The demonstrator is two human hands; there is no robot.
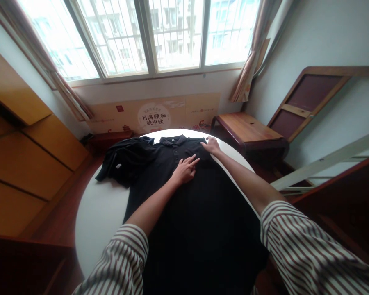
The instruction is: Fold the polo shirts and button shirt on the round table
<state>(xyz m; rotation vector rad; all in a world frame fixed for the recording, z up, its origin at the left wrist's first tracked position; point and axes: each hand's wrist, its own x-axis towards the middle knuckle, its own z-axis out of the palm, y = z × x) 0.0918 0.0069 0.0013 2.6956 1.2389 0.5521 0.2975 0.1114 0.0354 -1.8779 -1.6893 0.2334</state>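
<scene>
Apparently smoothing, the left hand (185, 170) rests spread-fingered on the black shirt (199, 213) beneath; the right hand (211, 146) touches its shoulder, grip unclear. The next move likely calls for light, flat pressure.

I watch remotely through a single head-worn view that faces forward and down, close over the bench (95, 217) and shirt (197, 217), wide enough to take in both forearms (155, 207) from behind and the window (176, 35) along the top.
</scene>
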